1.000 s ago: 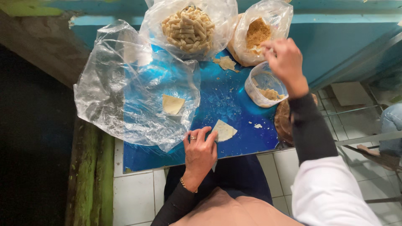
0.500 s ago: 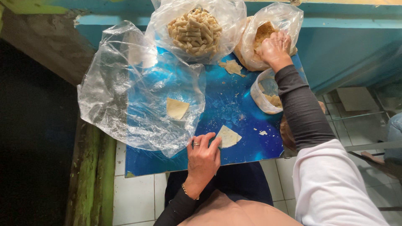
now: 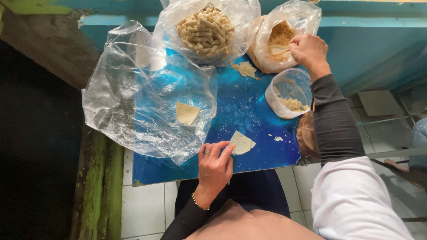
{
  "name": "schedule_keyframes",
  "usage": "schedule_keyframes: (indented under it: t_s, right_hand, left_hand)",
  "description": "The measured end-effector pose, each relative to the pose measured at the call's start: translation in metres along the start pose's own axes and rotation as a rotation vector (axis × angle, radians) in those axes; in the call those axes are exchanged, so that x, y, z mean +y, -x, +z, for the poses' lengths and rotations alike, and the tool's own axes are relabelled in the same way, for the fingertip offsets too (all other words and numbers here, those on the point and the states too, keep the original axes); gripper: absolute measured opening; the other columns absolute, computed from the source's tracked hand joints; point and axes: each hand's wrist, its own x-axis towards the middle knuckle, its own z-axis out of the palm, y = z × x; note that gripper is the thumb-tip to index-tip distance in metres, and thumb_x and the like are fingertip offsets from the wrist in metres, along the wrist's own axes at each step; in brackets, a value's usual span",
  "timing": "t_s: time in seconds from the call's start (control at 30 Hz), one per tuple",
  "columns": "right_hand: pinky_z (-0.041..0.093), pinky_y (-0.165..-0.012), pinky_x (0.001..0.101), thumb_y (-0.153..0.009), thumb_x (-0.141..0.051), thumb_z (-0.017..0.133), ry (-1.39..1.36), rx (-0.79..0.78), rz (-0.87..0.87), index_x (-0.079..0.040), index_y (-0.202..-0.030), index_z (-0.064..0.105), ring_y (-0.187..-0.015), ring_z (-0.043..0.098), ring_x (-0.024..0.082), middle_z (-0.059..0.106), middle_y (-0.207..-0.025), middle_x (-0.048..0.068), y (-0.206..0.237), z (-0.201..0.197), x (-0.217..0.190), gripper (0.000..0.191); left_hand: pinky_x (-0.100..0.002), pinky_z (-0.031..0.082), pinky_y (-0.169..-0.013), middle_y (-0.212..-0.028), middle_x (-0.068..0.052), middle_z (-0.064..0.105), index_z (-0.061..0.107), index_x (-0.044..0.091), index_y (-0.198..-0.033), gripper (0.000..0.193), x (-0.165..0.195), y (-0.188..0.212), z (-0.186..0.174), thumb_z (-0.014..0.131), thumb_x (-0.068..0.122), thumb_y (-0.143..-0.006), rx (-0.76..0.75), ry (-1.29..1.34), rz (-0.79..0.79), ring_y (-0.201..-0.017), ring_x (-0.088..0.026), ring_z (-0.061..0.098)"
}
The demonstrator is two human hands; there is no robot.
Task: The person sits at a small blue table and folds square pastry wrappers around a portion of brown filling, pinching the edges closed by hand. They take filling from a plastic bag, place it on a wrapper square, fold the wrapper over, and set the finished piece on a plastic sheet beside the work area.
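left hand [image 3: 215,166] fingertips pinning wrapper [image 3: 241,142] near table [image 3: 249,111] edge | right hand [image 3: 308,50] in filling bag [image 3: 284,38], grip hidden | risk: sleeve tipping tub [image 3: 289,93]

left hand [image 3: 215,166] flat, right hand [image 3: 308,50] reaching forward

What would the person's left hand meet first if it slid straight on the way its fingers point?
The left hand points up and right across the blue table. Its fingertips already touch the pale triangular wrapper, so that comes first. Beyond it lies bare tabletop with crumbs.
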Motion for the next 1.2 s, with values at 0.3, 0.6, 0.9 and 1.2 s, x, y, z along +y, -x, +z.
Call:
schedule_keyframes:
  t_s: [0.3,0.6,0.9,1.2]
  right_hand:
    - [0.048,-0.065,0.0316,-0.095,-0.025,0.069,-0.529,0.010,0.239,-0.015,-0.104,0.082,-0.071,0.064,0.015,0.070,-0.076,0.004,0.051,-0.046,-0.014,0.019]
    - [0.054,-0.074,0.0335,-0.092,-0.012,0.070,-0.610,-0.136,-0.231,-0.006,-0.100,0.076,-0.084,0.069,0.021,0.073,-0.095,0.009,0.203,-0.095,-0.111,0.012]
    - [0.044,-0.069,0.0374,-0.084,-0.010,0.074,-0.135,0.150,-0.589,-0.016,-0.104,0.074,-0.083,0.060,0.022,0.063,-0.085,-0.002,0.265,-0.112,-0.164,0.021]
    - [0.042,-0.070,0.0332,-0.081,-0.010,0.072,0.061,0.277,-0.705,-0.016,-0.121,0.072,-0.086,0.059,0.016,0.062,-0.098,-0.004,0.285,-0.110,-0.163,0.041]
  left_hand:
    - [-0.041,0.046,-0.095,-0.109,-0.006,0.069,0.074,0.009,-0.109,0.028,-0.001,-0.004,-0.006,0.070,-0.001,-0.083,0.051,0.126,-0.013,-0.099,-0.027,0.064]
    - [-0.038,0.051,-0.089,-0.115,-0.008,0.069,0.075,0.012,-0.111,0.029,-0.006,-0.008,-0.003,0.067,-0.002,-0.087,0.015,0.273,-0.192,-0.093,-0.026,0.065]
    - [-0.047,0.040,-0.102,-0.135,-0.015,0.055,0.069,0.014,-0.124,0.047,-0.004,-0.016,0.001,0.071,0.004,-0.078,-0.118,-0.153,0.146,-0.121,-0.032,0.054]
    - [-0.044,0.042,-0.101,-0.131,-0.011,0.059,0.070,0.011,-0.115,0.038,-0.006,-0.008,-0.001,0.071,0.001,-0.078,-0.084,-0.093,0.165,-0.119,-0.031,0.057]
